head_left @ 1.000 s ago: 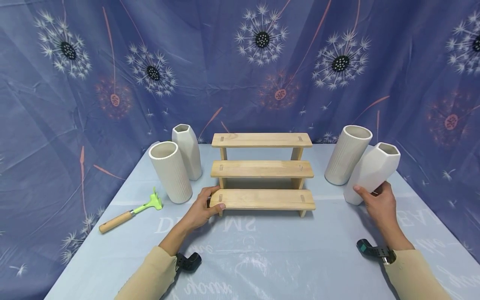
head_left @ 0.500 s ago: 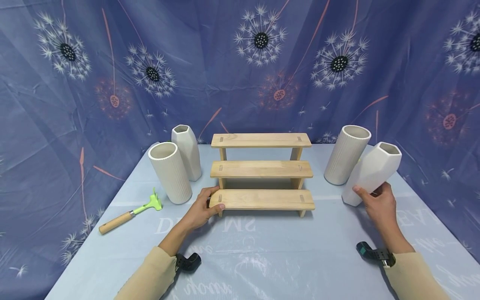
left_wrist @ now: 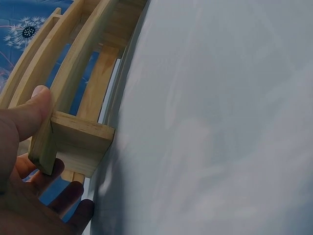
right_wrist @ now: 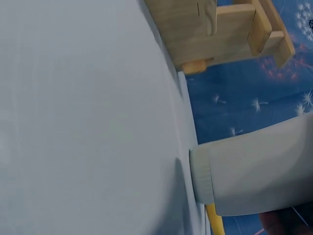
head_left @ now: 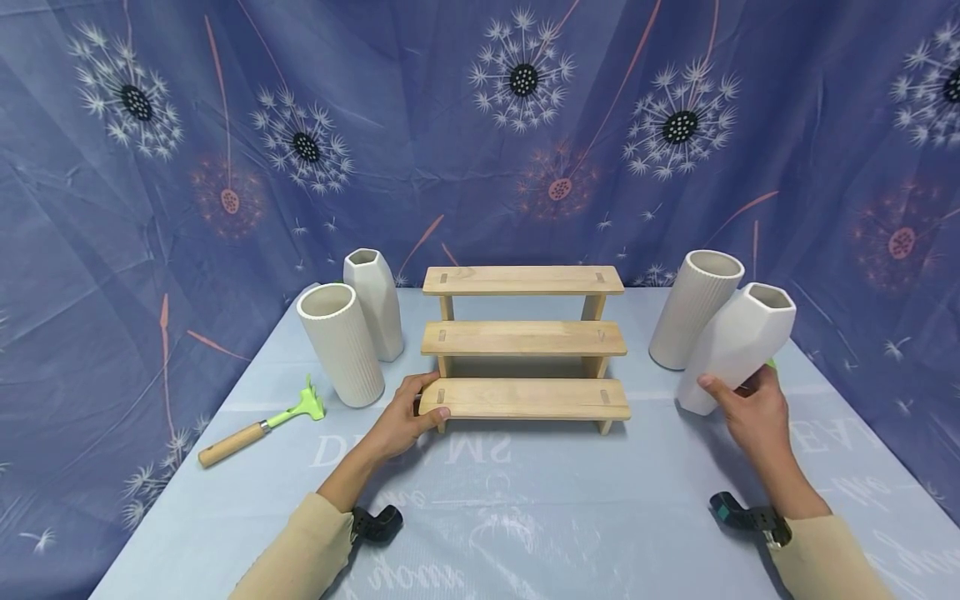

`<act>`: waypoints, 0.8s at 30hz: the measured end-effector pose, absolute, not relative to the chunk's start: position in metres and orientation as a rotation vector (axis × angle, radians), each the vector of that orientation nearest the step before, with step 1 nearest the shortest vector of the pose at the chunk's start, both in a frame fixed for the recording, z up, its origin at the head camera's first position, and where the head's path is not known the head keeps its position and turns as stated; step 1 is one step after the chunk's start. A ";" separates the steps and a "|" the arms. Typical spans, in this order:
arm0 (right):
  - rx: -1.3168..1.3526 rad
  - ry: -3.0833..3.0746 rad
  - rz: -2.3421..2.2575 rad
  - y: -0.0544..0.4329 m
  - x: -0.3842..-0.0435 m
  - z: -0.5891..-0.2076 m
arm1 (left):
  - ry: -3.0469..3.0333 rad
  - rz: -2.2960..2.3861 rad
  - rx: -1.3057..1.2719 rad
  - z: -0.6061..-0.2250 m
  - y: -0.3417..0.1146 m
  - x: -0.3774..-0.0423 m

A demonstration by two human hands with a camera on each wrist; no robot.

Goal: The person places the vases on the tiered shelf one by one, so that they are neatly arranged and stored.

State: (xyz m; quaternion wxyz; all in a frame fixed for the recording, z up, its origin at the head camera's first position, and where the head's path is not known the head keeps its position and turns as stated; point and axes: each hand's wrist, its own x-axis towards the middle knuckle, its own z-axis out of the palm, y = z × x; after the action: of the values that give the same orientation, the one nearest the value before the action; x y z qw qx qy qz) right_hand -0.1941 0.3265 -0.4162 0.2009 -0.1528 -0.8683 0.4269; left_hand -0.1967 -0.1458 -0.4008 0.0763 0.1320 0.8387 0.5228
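At the left end of a three-tier wooden shelf [head_left: 525, 398], my left hand [head_left: 401, 421] pinches the lowest plank. The left wrist view has the thumb [left_wrist: 41, 98] over the plank and fingertips [left_wrist: 56, 169] below it. My right hand [head_left: 761, 408] grips the lower part of a white faceted vase [head_left: 738, 342], thumb on its near side. Most of that hand is hidden in the right wrist view, where the vase [right_wrist: 264, 166] overlaps a ribbed white vase [right_wrist: 199, 174]. The faceted vase's base looks slightly off the tablecloth.
Just behind the held vase stands a ribbed cylindrical vase [head_left: 693, 308]. To the shelf's left are another ribbed vase [head_left: 345, 350] and a faceted vase [head_left: 377, 308]. A green hand rake [head_left: 262, 425] with a wooden handle lies at far left. Something green [head_left: 772, 364] peeks out beyond my right hand.
The right hand and the faceted vase have shifted slightly left, baring a bit of green behind the hand. My left hand and the shelf have stayed put.
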 end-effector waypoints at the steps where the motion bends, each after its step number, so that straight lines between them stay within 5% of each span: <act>1: -0.425 -2.425 1.195 0.325 -0.194 -0.415 | 2.515 1.565 0.395 -0.401 -0.146 -0.197; 24: -0.287 -2.447 1.305 0.295 -0.179 -0.395 | 2.520 1.572 0.398 -0.400 -0.146 -0.196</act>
State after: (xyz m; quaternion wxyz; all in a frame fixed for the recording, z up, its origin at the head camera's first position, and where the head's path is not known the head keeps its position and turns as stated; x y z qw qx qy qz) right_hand -0.1788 0.2946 -0.3950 0.1758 -0.1013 -0.8640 0.4607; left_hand -0.1956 -0.1458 -0.4000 0.0723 0.1323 0.8388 0.5231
